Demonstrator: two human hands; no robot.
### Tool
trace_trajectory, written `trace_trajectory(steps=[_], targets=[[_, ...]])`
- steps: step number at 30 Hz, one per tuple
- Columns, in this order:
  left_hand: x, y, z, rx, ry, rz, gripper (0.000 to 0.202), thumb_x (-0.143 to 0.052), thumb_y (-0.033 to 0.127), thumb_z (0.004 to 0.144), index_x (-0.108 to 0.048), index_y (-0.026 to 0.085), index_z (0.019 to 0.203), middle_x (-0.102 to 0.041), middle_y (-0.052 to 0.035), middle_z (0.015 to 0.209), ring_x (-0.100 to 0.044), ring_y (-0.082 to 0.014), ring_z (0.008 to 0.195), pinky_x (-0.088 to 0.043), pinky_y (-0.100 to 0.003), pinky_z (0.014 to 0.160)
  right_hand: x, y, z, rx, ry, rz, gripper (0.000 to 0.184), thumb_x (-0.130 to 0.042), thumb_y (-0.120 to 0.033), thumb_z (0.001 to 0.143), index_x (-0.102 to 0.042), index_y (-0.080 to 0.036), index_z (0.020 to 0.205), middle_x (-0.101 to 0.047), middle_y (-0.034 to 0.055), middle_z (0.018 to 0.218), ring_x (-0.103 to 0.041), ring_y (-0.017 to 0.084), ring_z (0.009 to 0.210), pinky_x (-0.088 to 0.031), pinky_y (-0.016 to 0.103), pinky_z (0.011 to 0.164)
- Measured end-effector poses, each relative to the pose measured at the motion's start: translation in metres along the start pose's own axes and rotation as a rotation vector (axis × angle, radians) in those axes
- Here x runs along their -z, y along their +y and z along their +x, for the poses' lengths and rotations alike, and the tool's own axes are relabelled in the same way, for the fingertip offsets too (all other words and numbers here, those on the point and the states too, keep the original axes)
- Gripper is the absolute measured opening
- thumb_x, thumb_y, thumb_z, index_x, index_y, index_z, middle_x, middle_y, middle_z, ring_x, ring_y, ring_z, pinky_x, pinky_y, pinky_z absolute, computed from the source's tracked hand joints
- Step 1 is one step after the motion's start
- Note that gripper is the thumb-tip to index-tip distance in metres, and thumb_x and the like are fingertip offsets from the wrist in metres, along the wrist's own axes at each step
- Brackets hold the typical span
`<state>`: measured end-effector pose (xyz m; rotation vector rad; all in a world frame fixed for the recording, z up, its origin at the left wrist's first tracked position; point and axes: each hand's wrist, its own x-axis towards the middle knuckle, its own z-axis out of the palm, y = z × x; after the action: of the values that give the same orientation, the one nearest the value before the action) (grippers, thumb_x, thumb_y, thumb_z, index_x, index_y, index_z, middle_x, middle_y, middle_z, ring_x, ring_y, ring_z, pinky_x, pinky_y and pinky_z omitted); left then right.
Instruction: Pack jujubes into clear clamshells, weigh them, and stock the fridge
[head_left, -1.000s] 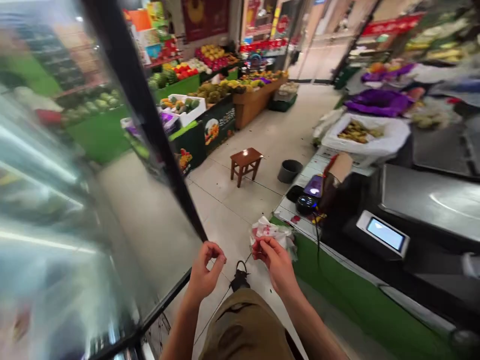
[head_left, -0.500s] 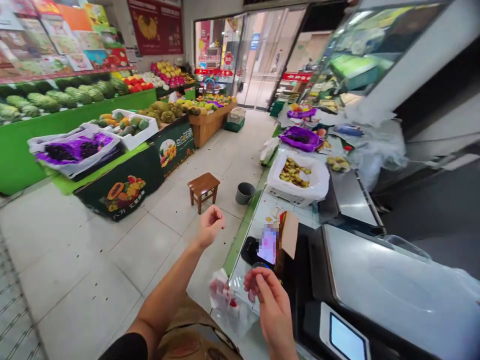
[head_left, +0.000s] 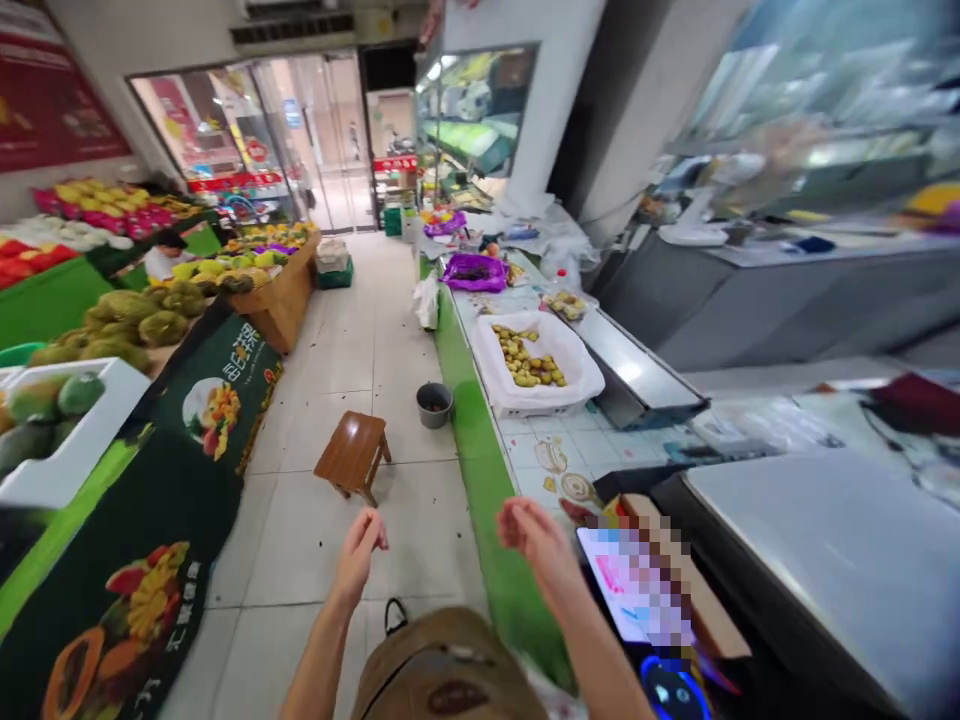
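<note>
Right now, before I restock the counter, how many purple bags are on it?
2. The nearer purple bag lies on the counter beyond the white basket of yellow fruit; the farther purple bag sits towards the far end. More may be hidden in the clutter there.

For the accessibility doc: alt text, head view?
Empty left hand and right hand are raised over a tiled fruit-shop aisle beside a green-fronted counter, with a wooden stool ahead and small yellow fruit on the counter.

Both hands are raised and empty, the left hand (head_left: 358,553) over the floor tiles (head_left: 300,540) near a low wooden stool (head_left: 352,452), the right hand (head_left: 535,543) above the tiled counter's (head_left: 480,480) green front edge, just beside a pixelated screen (head_left: 636,585).
</note>
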<state>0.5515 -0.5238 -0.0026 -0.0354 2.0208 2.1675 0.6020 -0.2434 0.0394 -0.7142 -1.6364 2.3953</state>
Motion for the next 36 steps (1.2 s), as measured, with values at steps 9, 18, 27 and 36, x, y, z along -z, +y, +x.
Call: trace_trajectory(steps=[9, 18, 27, 36], targets=[[-0.031, 0.034, 0.168, 0.013, -0.39, 0.104, 0.042, -0.067, 0.073, 0.088, -0.066, 0.031, 0.084, -0.061, -0.0026, 0.076, -0.063, -0.0255, 0.075, -0.055, -0.042, 0.079, -0.002, -0.142, 0.195, 0.245, 0.288, 0.104, 0.029, -0.085, -0.035, 0.072, -0.067, -0.022, 0.09, -0.072, 0.0025, 0.077, -0.066, 0.015, 0.064, -0.054, 0.026, 0.058], [-0.131, 0.023, 0.367, 0.182, -0.309, 0.046, 0.059, -0.071, 0.086, 0.076, -0.066, 0.028, 0.078, -0.061, -0.0031, 0.075, -0.062, -0.0223, 0.069, -0.055, -0.04, 0.073, 0.093, -0.235, 0.465, 0.213, 0.717, 0.169, 0.015, -0.066, -0.015, 0.089, -0.053, -0.023, 0.092, -0.064, -0.0006, 0.081, -0.062, 0.011, 0.061, -0.055, 0.022, 0.053], [-0.295, 0.076, 0.608, 0.24, -0.308, 0.105, 0.051, -0.076, 0.069, 0.086, -0.062, 0.02, 0.087, -0.062, -0.0005, 0.079, -0.061, -0.0122, 0.065, -0.058, -0.029, 0.068, 0.161, -0.264, 0.62, 0.06, 0.98, 0.188, 0.034, -0.082, -0.028, 0.086, -0.048, -0.025, 0.092, -0.057, -0.0046, 0.077, -0.056, 0.01, 0.055, -0.052, 0.021, 0.044], [-0.436, 0.053, 0.758, 0.285, -0.258, 0.339, 0.041, -0.082, 0.041, 0.09, -0.046, 0.021, 0.088, -0.053, 0.0046, 0.073, -0.06, -0.0114, 0.061, -0.059, -0.028, 0.064, 0.153, -0.234, 0.594, 0.233, 0.993, 0.293, 0.037, -0.087, -0.035, 0.077, -0.052, -0.024, 0.074, -0.057, -0.0044, 0.055, -0.063, 0.015, 0.054, -0.058, 0.025, 0.05]])
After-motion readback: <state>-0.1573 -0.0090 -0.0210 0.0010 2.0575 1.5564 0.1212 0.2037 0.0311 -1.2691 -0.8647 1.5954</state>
